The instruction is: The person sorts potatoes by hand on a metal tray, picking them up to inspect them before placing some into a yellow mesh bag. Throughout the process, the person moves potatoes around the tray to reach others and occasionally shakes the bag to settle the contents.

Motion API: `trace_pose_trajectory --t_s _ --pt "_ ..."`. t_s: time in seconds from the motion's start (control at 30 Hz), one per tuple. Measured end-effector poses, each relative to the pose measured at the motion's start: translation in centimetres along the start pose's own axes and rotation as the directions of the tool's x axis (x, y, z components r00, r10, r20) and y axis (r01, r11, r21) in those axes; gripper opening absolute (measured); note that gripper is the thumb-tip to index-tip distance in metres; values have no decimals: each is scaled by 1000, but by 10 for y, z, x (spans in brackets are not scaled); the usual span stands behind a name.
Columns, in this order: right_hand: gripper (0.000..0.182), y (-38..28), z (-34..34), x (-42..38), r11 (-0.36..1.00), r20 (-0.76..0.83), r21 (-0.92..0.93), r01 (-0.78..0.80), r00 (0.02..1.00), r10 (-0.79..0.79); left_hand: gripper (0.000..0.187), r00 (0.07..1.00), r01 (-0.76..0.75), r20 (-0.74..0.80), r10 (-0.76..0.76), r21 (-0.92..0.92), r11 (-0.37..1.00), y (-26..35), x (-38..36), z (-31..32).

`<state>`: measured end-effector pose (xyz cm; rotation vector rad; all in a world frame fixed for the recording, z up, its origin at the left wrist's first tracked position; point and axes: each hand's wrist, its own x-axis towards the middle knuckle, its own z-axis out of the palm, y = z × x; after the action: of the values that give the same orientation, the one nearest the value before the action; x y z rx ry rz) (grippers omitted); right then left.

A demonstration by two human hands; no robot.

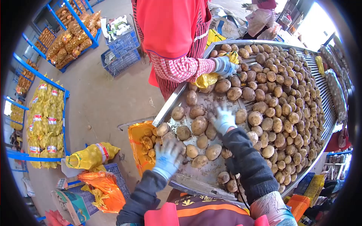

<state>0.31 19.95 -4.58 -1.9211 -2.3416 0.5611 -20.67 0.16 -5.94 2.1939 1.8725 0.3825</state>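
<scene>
My left hand (167,157), in a pale blue glove, lies flat over potatoes at the near left corner of a metal sorting table (203,173), beside an open yellow mesh bag (142,150) partly filled with potatoes. Farther in, my gloved right hand (223,119) rests with fingers spread among loose potatoes (199,125) on the table. I cannot tell whether either hand grips one. A thick mass of potatoes (281,90) covers the table's right side.
A co-worker in a red apron stands across the table; their gloved hand (225,66) holds a yellow bag (206,80). Filled yellow sacks (47,116) stack in blue racks at left. A blue crate (122,47), a sack roll (90,156) and orange bags (103,184) lie on the floor.
</scene>
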Motion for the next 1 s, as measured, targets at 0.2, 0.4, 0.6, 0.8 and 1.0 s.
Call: trace_pose_trajectory --t_s 0.2,0.4,0.6,0.8,1.0 --pt "64 -5 22 -76 864 94 -167 475 880 -466 68 986 87 133 -96 72 994 28 -7 25" --pt "58 44 -5 -127 735 92 -87 673 740 -667 60 976 -214 9 216 -104 971 35 -24 21" --pt "32 -38 -142 -70 800 -147 -187 570 789 -596 47 787 -559 131 603 -265 786 62 -35 34" --pt "41 -66 -234 -78 744 -858 17 668 392 -333 50 820 -526 244 517 -36 850 52 -20 44" --pt "63 92 -88 -81 908 -308 -265 -324 921 239 47 938 -337 115 326 93 937 6 -13 33"
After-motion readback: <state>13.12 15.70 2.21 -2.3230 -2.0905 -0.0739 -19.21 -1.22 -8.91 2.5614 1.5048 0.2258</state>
